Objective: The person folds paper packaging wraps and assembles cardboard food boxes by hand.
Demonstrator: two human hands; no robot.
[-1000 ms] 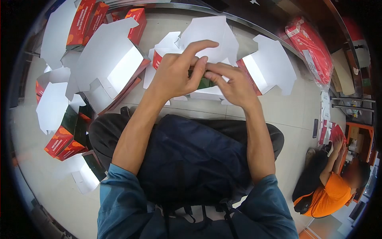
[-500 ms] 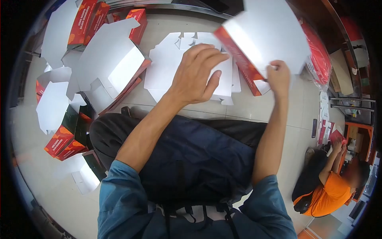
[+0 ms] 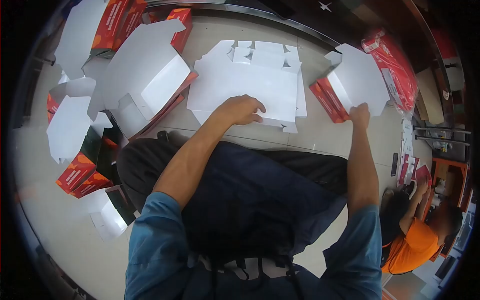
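Observation:
Flat white box sheets (image 3: 240, 85) lie stacked on the floor in front of my crossed legs. My left hand (image 3: 243, 110) is over the near edge of the top sheet, its fingers apart and slightly curled, holding nothing. At the right, my right hand (image 3: 360, 115) grips the near corner of a folded box (image 3: 357, 80), white inside with red outer walls. That box stands beside another red box wall (image 3: 326, 105), open side up.
Several open red and white boxes (image 3: 145, 85) crowd the left side. A plastic-wrapped red pack (image 3: 395, 70) lies at the right, near a dark cabinet (image 3: 345, 15). A person in an orange shirt (image 3: 417, 245) sits at the lower right, holding something red.
The folded box has come down to the floor at the right with my right hand. My left hand has lowered to the near edge of the flat sheets.

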